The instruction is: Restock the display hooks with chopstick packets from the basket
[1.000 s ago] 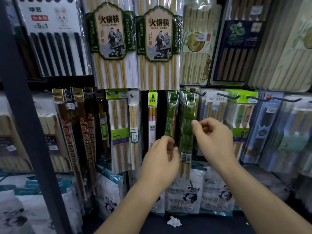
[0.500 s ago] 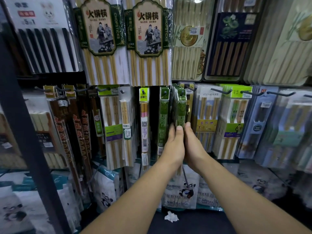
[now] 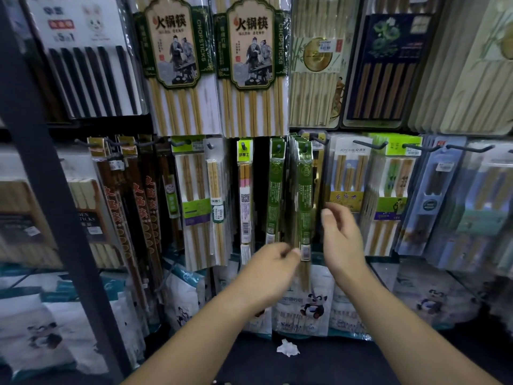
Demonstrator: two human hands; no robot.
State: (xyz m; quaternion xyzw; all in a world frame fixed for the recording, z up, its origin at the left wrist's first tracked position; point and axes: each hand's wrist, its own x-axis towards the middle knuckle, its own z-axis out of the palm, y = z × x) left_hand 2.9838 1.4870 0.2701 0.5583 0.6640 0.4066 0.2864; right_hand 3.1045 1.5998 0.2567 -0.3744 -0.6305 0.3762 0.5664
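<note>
The green chopstick packets (image 3: pixel 304 190) hang on a display hook (image 3: pixel 306 147); light, stiff and film-slick, they look best pinched low. The left hand (image 3: pixel 270 269) curls blurred fingers at their lower end, grip unclear; the right hand (image 3: pixel 342 240) hovers beside, fingers loosely spread

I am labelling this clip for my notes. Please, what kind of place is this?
Most likely a shop aisle selling kitchenware. Many chopstick packets hang on metal hooks, some packets carry barcode stickers, and panda-printed bags stand below.
</note>
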